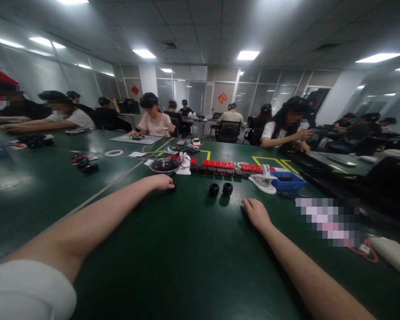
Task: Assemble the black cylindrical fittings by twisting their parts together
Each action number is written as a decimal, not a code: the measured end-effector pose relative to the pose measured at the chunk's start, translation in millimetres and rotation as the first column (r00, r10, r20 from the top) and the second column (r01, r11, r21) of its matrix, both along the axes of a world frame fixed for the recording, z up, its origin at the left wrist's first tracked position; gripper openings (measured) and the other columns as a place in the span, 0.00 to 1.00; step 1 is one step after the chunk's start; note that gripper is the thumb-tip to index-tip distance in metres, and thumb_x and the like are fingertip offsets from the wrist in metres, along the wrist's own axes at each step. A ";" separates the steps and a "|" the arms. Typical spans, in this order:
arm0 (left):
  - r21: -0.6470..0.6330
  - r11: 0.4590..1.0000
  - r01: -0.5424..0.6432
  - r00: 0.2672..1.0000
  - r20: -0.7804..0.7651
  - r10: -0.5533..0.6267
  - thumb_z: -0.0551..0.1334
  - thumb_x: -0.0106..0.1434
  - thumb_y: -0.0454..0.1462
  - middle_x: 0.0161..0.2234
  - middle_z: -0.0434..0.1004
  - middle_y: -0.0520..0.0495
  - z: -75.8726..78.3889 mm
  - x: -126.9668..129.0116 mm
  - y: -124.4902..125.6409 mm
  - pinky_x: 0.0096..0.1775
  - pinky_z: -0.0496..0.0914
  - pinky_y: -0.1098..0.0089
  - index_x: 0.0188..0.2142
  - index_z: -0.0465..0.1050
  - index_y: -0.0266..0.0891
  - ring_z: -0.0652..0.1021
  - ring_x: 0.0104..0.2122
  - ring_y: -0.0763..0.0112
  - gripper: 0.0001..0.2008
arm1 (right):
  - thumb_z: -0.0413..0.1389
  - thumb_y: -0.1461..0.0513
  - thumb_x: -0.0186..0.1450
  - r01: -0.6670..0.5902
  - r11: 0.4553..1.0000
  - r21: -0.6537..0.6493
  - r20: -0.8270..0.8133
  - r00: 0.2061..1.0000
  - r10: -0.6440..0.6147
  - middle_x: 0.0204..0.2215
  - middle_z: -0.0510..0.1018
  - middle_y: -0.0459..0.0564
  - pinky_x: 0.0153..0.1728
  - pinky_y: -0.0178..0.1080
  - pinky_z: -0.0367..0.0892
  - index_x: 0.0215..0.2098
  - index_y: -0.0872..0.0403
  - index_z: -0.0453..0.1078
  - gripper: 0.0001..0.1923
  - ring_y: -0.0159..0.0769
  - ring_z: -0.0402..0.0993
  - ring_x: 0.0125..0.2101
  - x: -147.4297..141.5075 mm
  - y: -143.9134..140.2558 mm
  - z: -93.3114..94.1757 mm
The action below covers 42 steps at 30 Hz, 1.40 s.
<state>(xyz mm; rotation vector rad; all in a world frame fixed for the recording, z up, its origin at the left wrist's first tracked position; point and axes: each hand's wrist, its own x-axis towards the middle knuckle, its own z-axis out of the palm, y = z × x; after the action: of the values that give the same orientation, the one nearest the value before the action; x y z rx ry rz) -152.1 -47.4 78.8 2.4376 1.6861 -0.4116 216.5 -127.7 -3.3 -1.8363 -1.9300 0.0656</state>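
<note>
The left hand (162,182) covers a small black object on the dark green worktop (186,258); the right hand (256,212) rests flat near two black round caps (220,189).

Glossy green table (193,258), smooth

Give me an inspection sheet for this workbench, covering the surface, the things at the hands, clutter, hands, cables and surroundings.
Surface: dark green table with yellow tape lines.
Things at the hands: small black part under the left hand; two black cylindrical parts stand between the hands.
Clutter: red blocks in a row, blue tray, white clip-like tool, round black dish.
Hands: left hand closed over the black part; right hand flat on the table, holding nothing.
Cables: orange cable by a white device at far right.
Surroundings: other people seated at tables, office ceiling lights.
</note>
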 end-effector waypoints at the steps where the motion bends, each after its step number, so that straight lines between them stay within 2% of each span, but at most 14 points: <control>1: 0.012 0.999 0.034 0.999 0.019 -0.034 0.54 0.62 0.42 0.36 0.73 0.43 -0.2 11.6 -6.0 0.37 0.66 0.66 0.38 0.71 0.36 0.73 0.35 0.66 0.13 | 0.40 0.56 0.65 0.001 1.000 -0.001 0.001 1.000 -0.001 0.31 0.74 0.52 0.35 0.35 0.59 0.31 0.54 0.70 0.18 0.38 0.68 0.35 0.0 0.0 0.0; 6: 0.040 0.976 0.214 0.966 0.143 -0.217 0.53 0.60 0.45 0.36 0.74 0.44 -1.4 66.5 -41.8 0.32 0.65 0.71 0.38 0.73 0.40 0.74 0.34 0.65 0.15 | 0.41 0.56 0.65 0.004 1.000 0.003 0.008 1.000 -0.004 0.31 0.74 0.52 0.35 0.34 0.58 0.31 0.55 0.70 0.18 0.38 0.68 0.34 0.3 -0.5 0.1; 9: 0.091 0.952 0.291 0.927 0.221 -0.304 0.54 0.59 0.47 0.41 0.70 0.43 -3.6 93.1 -60.3 0.34 0.64 0.71 0.37 0.73 0.41 0.73 0.37 0.64 0.16 | 0.41 0.56 0.65 0.001 1.000 0.010 0.010 1.000 -0.001 0.32 0.74 0.52 0.35 0.34 0.58 0.31 0.55 0.70 0.19 0.37 0.68 0.35 0.1 -1.3 0.1; 11: 0.124 0.941 0.314 0.905 0.261 -0.337 0.56 0.57 0.47 0.41 0.70 0.43 -5.7 106.9 -67.9 0.36 0.64 0.71 0.36 0.73 0.40 0.73 0.38 0.64 0.15 | 0.41 0.57 0.65 -0.001 1.000 0.013 0.011 1.000 0.001 0.32 0.74 0.52 0.35 0.34 0.58 0.31 0.54 0.71 0.19 0.37 0.67 0.35 -0.2 -1.8 0.2; 16: 0.205 0.948 0.244 0.892 0.337 -0.302 0.58 0.56 0.48 0.39 0.71 0.44 -12.9 125.1 -69.4 0.34 0.65 0.69 0.38 0.68 0.41 0.73 0.38 0.63 0.16 | 0.41 0.56 0.65 0.002 1.000 0.009 0.017 1.000 -0.002 0.30 0.74 0.52 0.34 0.34 0.58 0.29 0.54 0.70 0.19 0.37 0.68 0.33 -0.5 -2.3 0.7; 22: 0.241 0.956 0.166 0.880 0.401 -0.254 0.59 0.55 0.50 0.44 0.70 0.43 -16.6 126.4 -63.9 0.36 0.65 0.68 0.46 0.59 0.40 0.72 0.41 0.61 0.24 | 0.40 0.56 0.65 0.000 1.000 0.007 0.026 1.000 0.000 0.31 0.74 0.52 0.35 0.34 0.58 0.30 0.55 0.70 0.19 0.38 0.67 0.34 -0.7 -2.9 1.7; 25: 0.276 0.951 0.140 0.866 0.432 -0.253 0.56 0.54 0.54 0.50 0.65 0.42 -4.5 109.8 -61.9 0.41 0.64 0.67 0.53 0.52 0.42 0.69 0.46 0.60 0.32 | 0.40 0.56 0.65 0.003 1.000 0.001 0.028 1.000 -0.003 0.31 0.74 0.52 0.35 0.34 0.58 0.31 0.54 0.70 0.19 0.37 0.68 0.34 -0.8 -2.9 2.0; 27: 0.369 0.929 0.024 0.872 0.447 -0.200 0.52 0.55 0.57 0.52 0.62 0.41 8.6 84.8 -56.9 0.45 0.61 0.63 0.57 0.46 0.42 0.66 0.49 0.56 0.36 | 0.40 0.56 0.65 0.004 1.000 -0.001 0.030 1.000 -0.004 0.31 0.74 0.51 0.35 0.34 0.58 0.31 0.54 0.70 0.19 0.37 0.68 0.34 -1.1 -2.9 2.1; 29: 0.446 0.882 -0.151 0.910 0.411 -0.052 0.50 0.55 0.59 0.53 0.62 0.40 21.3 48.3 -48.5 0.48 0.57 0.59 0.58 0.45 0.41 0.64 0.51 0.52 0.38 | 0.40 0.56 0.65 0.004 1.000 -0.001 0.032 0.999 -0.004 0.31 0.74 0.51 0.35 0.34 0.58 0.31 0.54 0.70 0.19 0.37 0.68 0.34 -1.6 -2.9 2.3; 32: 0.418 0.833 -0.363 0.922 0.291 0.256 0.50 0.54 0.60 0.56 0.56 0.38 30.8 -18.3 -36.4 0.50 0.52 0.52 0.59 0.43 0.40 0.60 0.53 0.47 0.41 | 0.39 0.56 0.65 0.005 1.000 0.001 0.035 0.999 -0.005 0.31 0.74 0.52 0.35 0.34 0.58 0.30 0.54 0.70 0.19 0.37 0.68 0.34 -2.4 -3.1 3.0; 34: 0.312 0.831 -0.461 0.887 0.141 0.439 0.51 0.51 0.61 0.58 0.52 0.37 27.8 -59.9 -33.7 0.50 0.49 0.47 0.59 0.43 0.41 0.57 0.54 0.44 0.43 | 0.40 0.56 0.65 0.001 1.000 0.001 0.037 0.999 -0.001 0.31 0.74 0.52 0.34 0.34 0.58 0.30 0.55 0.70 0.19 0.37 0.68 0.33 -2.7 -3.0 3.6; 37: 0.203 0.831 -0.518 0.855 0.081 0.513 0.53 0.50 0.61 0.55 0.56 0.33 12.4 -102.8 -37.8 0.47 0.53 0.46 0.56 0.54 0.35 0.61 0.51 0.40 0.43 | 0.40 0.57 0.65 -0.007 1.000 -0.001 0.041 0.999 0.007 0.31 0.74 0.52 0.34 0.34 0.58 0.30 0.55 0.70 0.19 0.37 0.68 0.34 -2.9 -2.6 4.0; 39: 0.157 0.839 -0.520 0.854 0.077 0.515 0.53 0.52 0.59 0.54 0.58 0.32 -0.6 -116.4 -42.2 0.47 0.57 0.54 0.55 0.57 0.30 0.63 0.50 0.44 0.41 | 0.40 0.57 0.65 -0.013 1.000 -0.001 0.045 0.999 0.013 0.30 0.74 0.52 0.34 0.34 0.57 0.30 0.55 0.70 0.18 0.37 0.68 0.34 -3.1 -2.4 4.1; 42: 0.103 0.868 -0.486 0.873 0.103 0.477 0.55 0.53 0.56 0.49 0.68 0.36 -15.5 -120.9 -46.1 0.43 0.62 0.65 0.50 0.64 0.31 0.70 0.45 0.53 0.35 | 0.40 0.57 0.65 -0.021 1.000 0.000 0.051 0.998 0.021 0.30 0.74 0.52 0.33 0.34 0.57 0.30 0.56 0.69 0.19 0.37 0.67 0.33 -3.4 -2.4 4.2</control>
<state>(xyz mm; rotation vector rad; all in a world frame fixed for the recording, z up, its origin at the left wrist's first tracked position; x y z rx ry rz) -273.0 -93.5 63.4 1.9614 2.2516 -0.1456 213.1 -130.1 0.9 -1.8346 -1.9839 0.0258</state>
